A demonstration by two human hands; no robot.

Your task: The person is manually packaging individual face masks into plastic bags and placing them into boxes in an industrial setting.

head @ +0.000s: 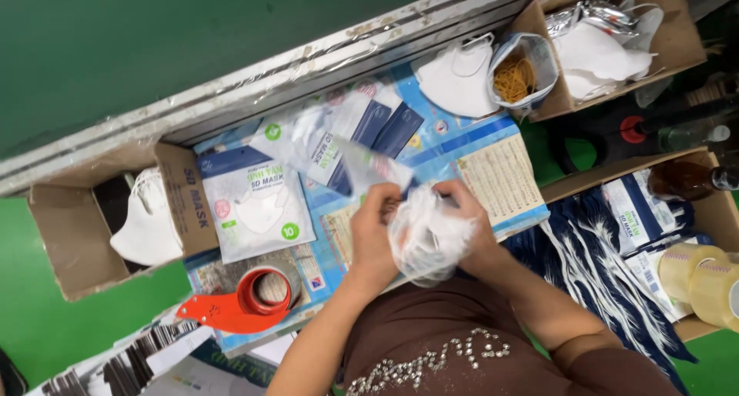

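Both hands on a crinkled clear plastic bag of white masks (427,238).

Left hand (373,234) and right hand (469,211) fingers pinching bag's top edge, apparently steadying it; red tape dispenser (239,304) lying well left of left fingers.

floor (115,42): green | bench rail (308,80): worn metal, taped | side table (31,304): green | light: even

Brown top, bare forearms
A brown garment (454,327) carries a curved line of silver studs (431,363) across its front.
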